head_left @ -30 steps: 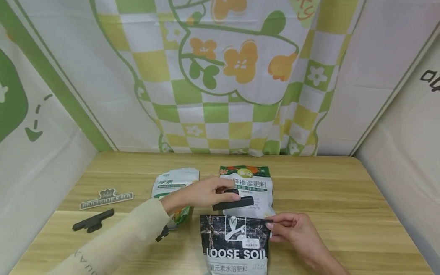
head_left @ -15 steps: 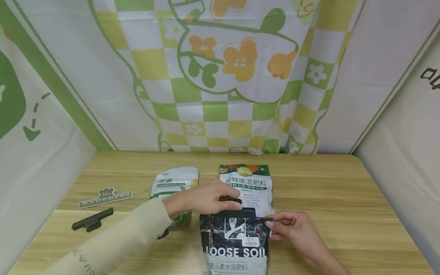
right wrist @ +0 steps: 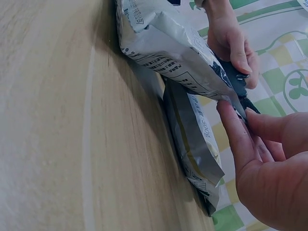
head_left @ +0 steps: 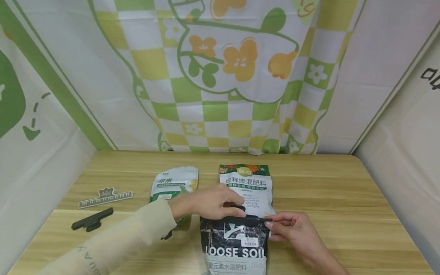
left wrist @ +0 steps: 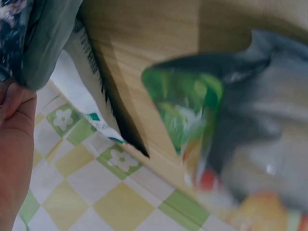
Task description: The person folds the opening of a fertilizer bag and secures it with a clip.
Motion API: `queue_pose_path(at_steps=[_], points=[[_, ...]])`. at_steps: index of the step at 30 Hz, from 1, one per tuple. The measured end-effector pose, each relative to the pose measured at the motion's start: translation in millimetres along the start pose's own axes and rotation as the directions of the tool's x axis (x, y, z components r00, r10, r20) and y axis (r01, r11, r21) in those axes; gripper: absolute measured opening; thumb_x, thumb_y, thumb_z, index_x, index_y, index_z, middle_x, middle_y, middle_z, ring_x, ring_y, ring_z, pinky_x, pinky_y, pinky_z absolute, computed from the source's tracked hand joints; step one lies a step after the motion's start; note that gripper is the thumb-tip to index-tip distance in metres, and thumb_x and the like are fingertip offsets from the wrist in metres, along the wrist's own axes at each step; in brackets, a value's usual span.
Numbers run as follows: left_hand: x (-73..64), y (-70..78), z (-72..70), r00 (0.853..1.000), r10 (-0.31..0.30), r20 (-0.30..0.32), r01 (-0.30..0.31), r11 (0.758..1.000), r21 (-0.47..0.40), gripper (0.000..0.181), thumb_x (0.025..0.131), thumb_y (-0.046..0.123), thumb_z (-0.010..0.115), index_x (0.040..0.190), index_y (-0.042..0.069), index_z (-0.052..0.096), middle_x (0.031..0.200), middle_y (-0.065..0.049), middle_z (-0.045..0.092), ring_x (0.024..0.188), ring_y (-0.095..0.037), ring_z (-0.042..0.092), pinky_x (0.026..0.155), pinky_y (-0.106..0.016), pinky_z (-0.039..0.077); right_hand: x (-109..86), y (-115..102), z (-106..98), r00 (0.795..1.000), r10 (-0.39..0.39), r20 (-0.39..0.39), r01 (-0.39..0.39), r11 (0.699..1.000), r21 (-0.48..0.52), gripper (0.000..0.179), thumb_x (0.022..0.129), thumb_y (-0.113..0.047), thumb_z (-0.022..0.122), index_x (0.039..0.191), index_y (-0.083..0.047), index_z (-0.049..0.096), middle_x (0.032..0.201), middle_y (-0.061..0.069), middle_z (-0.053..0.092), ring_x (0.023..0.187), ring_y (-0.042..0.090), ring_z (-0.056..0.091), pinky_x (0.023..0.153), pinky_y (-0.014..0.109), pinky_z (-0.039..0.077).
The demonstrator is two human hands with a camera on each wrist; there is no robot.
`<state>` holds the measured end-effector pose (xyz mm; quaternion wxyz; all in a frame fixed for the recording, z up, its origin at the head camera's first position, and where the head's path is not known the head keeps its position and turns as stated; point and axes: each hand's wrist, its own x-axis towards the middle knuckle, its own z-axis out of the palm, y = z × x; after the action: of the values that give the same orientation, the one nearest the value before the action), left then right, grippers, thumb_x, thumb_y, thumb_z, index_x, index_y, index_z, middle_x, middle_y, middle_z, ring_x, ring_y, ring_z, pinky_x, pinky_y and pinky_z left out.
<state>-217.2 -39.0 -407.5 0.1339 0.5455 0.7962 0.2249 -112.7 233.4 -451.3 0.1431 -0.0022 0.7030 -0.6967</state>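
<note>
A black and grey pouch marked LOOSE SOIL (head_left: 235,262) stands upright near the front of the table. My left hand (head_left: 214,202) grips a black bag clip (head_left: 250,220), whose long bar lies along the pouch's top edge. At the pouch's upper right corner, my right hand (head_left: 293,230) pinches the edge between thumb and fingers. The right wrist view shows the clip (right wrist: 235,74) at the top edge of the pouch (right wrist: 168,45), with the left hand (right wrist: 228,41) around it. Part of the clip is hidden behind the left fingers.
Behind the pouch is a white and green fertilizer bag (head_left: 249,187). Another white and green bag (head_left: 173,181) stands to its left, partly behind my left arm. A piano-key patterned clip (head_left: 105,198) and a black clip (head_left: 92,219) lie on the table (head_left: 352,204) at left.
My left hand has brought the black clip down and toward me, from above the pouch onto its top edge. The right hand has kept its pinch on the corner.
</note>
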Motion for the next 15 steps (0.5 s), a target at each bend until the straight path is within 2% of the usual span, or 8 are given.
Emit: queue_pose_path(at_steps=[8, 15], points=[[-1.1, -6.8, 7.5, 0.999, -0.019, -0.026, 0.016, 0.991, -0.13, 0.041, 0.11, 0.034, 0.055, 0.075, 0.019, 0.042, 0.064, 0.009, 0.029, 0.057, -0.001, 0.028, 0.062, -0.015, 0.031, 0.4, 0.6, 0.9, 1.0, 0.0, -0.01, 0.0, 0.999, 0.039, 0.03, 0.093, -0.001, 0.075, 0.117, 0.015, 0.07, 0.104, 0.009, 0.082, 0.086, 0.016, 0.079, 0.079, 0.034, 0.066], [-4.4, -7.4, 10.5, 0.998, -0.065, -0.001, 0.064, 0.988, -0.141, 0.041, 0.11, 0.038, 0.055, 0.075, 0.02, 0.042, 0.065, 0.01, 0.031, 0.058, -0.001, 0.03, 0.063, -0.015, 0.032, 0.2, 4.9, 2.5, 1.0, 0.009, -0.007, -0.009, 0.996, 0.088, 0.018, 0.092, 0.001, 0.075, 0.11, 0.006, 0.076, 0.101, 0.003, 0.082, 0.084, 0.016, 0.079, 0.077, 0.032, 0.066]])
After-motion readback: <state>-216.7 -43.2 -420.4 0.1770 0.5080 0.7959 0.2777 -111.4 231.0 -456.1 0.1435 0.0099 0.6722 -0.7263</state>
